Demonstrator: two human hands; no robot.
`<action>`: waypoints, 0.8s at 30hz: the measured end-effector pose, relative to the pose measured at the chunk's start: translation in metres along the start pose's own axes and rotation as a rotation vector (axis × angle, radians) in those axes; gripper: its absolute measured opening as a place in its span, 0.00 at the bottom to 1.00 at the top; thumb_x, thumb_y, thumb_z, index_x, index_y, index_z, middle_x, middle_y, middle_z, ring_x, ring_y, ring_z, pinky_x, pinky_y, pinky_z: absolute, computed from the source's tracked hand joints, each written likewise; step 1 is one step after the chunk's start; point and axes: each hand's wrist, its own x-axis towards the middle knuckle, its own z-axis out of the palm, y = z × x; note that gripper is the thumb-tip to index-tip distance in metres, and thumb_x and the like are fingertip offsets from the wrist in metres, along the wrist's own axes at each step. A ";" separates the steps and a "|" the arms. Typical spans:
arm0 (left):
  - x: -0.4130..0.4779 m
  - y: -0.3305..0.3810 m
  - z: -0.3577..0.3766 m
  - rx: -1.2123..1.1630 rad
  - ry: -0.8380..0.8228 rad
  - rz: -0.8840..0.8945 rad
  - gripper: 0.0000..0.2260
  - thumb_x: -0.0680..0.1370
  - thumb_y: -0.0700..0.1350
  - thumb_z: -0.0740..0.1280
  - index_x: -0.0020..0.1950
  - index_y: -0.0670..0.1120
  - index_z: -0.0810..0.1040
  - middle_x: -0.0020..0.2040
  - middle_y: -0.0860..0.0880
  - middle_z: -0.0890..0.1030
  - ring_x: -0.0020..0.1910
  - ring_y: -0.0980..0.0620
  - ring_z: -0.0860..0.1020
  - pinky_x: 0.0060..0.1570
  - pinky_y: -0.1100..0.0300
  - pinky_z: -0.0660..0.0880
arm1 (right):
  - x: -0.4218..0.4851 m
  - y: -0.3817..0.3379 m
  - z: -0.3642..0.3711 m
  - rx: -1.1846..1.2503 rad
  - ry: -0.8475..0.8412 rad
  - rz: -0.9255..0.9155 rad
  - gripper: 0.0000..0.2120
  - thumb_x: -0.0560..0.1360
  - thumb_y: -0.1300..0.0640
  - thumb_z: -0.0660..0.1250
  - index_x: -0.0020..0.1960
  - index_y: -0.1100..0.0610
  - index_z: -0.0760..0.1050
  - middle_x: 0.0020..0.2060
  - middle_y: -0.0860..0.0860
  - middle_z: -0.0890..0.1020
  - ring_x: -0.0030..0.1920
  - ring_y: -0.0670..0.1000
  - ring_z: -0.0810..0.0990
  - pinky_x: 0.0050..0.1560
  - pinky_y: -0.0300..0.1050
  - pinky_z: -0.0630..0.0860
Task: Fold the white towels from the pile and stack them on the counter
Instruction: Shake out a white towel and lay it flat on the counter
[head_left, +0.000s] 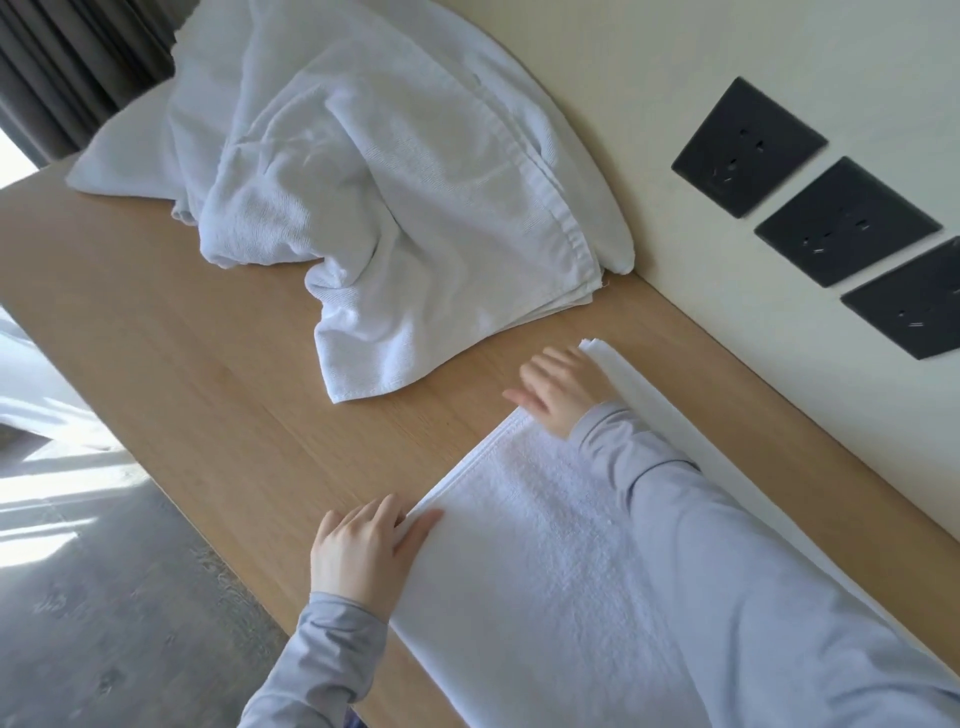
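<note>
White towel (545, 545): left grip (363, 556) pinches near corner, right grip (558, 395) spread on far corner.

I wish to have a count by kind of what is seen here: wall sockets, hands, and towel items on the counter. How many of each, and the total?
Black wall sockets: 3
Hands: 2, the left hand and the right hand
Folded towel under the hands: 1
Crumpled towel pile: 1, its towels cannot be counted apart
Total: 7
</note>
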 end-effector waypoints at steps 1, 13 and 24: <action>-0.001 -0.003 0.001 -0.005 0.003 0.010 0.32 0.78 0.65 0.46 0.26 0.43 0.67 0.21 0.51 0.69 0.22 0.48 0.71 0.28 0.57 0.69 | -0.002 0.009 -0.004 -0.024 0.006 0.011 0.21 0.76 0.47 0.58 0.32 0.60 0.73 0.28 0.53 0.75 0.31 0.53 0.74 0.35 0.47 0.72; 0.012 -0.018 0.000 -0.037 -0.135 0.164 0.35 0.77 0.64 0.40 0.31 0.43 0.75 0.25 0.48 0.76 0.25 0.43 0.75 0.25 0.60 0.67 | 0.018 0.021 -0.002 -0.238 -0.046 -0.066 0.19 0.58 0.59 0.80 0.20 0.60 0.71 0.16 0.52 0.72 0.19 0.51 0.72 0.33 0.43 0.79; -0.002 0.010 0.001 -0.260 0.156 0.013 0.09 0.71 0.46 0.67 0.36 0.40 0.79 0.34 0.45 0.75 0.32 0.43 0.73 0.35 0.52 0.73 | -0.037 -0.015 -0.001 0.095 -0.010 -0.107 0.07 0.68 0.63 0.72 0.46 0.60 0.79 0.43 0.52 0.80 0.48 0.55 0.79 0.52 0.52 0.70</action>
